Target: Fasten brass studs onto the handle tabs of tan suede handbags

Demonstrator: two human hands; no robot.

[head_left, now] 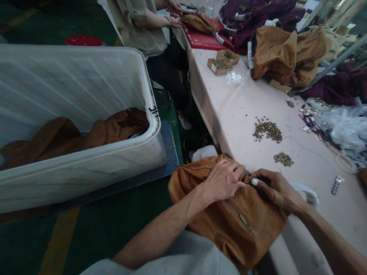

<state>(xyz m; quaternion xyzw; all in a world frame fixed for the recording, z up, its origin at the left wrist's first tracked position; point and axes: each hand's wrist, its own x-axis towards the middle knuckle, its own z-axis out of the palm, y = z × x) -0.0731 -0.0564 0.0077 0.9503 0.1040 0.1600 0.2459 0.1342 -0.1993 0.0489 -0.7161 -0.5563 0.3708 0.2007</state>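
Note:
A brown leather bag (229, 225) with a brass zipper on its side lies across my lap, against the table edge. My left hand (225, 177) rests on the bag's top, its fingers curled and pressing on the leather near a small strap with a buckle (246, 178). From the other side, my right hand (275, 189) pinches that strap, thumb and fingers together; a white wrap covers one fingertip and a tan band circles a finger. Two piles of small brass studs, a larger pile (268, 130) and a smaller pile (283, 159), sit on the table beyond my right hand.
To the left stands a big white bin (137, 149) holding brown bags. On the pale table (218, 103) are small boxes of studs (220, 65), another brown bag (275, 49) and clear plastic (344, 126). A co-worker (146, 30) works at the table's far end.

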